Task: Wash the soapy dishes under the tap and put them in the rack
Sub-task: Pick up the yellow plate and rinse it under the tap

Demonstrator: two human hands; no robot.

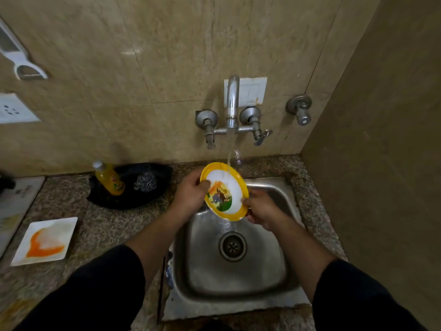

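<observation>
Speckled granite countertop (114, 225), with a steel sink (238, 280) set into its right part. A square white plate (45, 241), smeared orange, lay flat at left. A black tray (143, 199) sat by the wall.

basin (238, 280) free under plate (224, 192) | spout (232, 99) blocks above | R wall (381, 139) tight — L counter (107, 225): bottle (109, 179), sq plate (45, 241)

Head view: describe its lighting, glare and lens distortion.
Head view: dim, warm light. A small glare patch sits on the wall tile, and a soft sheen on the sink. Wide-angle bending skews the socket at left. The yellow-rimmed plate under the tap is fairly sharp, while the lower corners are dark and soft.
</observation>
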